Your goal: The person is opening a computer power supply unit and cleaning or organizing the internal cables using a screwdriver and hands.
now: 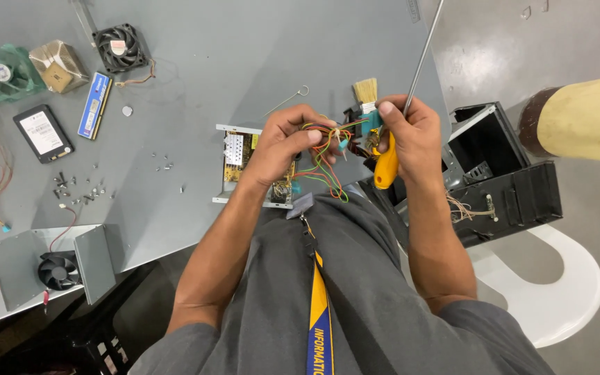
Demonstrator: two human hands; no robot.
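Note:
My left hand (282,142) pinches a bundle of coloured wires (324,156) that runs from a circuit board in a metal tray (241,163) on the grey table. My right hand (411,135) grips a long screwdriver with a yellow handle (385,167), its steel shaft (423,55) pointing up and away. The same hand's fingers also hold a teal part with the wires' other end. A small brush (366,94) stands just behind the hands.
On the table's left lie two fans (119,47), a heatsink, a memory stick (94,105), a flat drive (43,133), loose screws (78,189) and a metal case half with a fan (57,267). A black open case (501,177) rests on a white chair (564,285) at right.

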